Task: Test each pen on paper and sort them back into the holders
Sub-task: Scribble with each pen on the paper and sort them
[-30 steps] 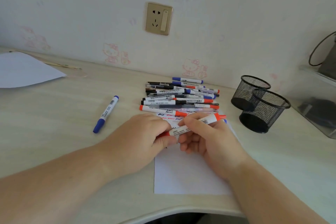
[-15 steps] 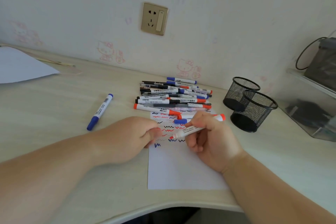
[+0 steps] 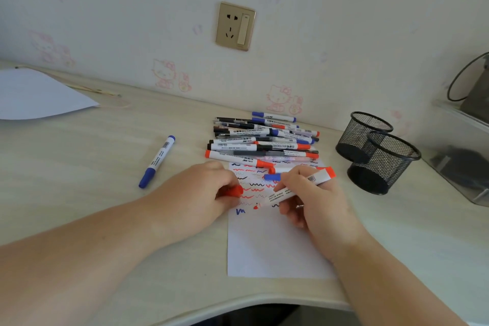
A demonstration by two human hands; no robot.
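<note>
Gripping a red-ended whiteboard marker [image 3: 299,188] in my right hand [image 3: 315,201], I have its barrel pinched between thumb and fingers, its uncapped tip touching the sheet of paper [image 3: 275,246] beside a blue squiggle, its tail tilted up toward the holders. My left hand [image 3: 201,193] is curled closed around the marker's red cap [image 3: 234,190], which shows between my fingers, and it rests at the paper's left edge. Rows of red, blue and black wavy test lines cover the paper's top part; the lower part is blank. A loose blue cap [image 3: 272,177] lies on the paper just past my right knuckles. Beyond the paper's far edge, the pile of pens [image 3: 264,137] lies mostly side by side, with red, blue and black ends mixed. One blue marker [image 3: 157,161] lies alone on the desk [image 3: 79,161], well to the left of the pile. Two black mesh holders [image 3: 381,153] stand to the right, touching or overlapping from this angle, and both look empty. Another white sheet [image 3: 39,95] sits at the far left.
</note>
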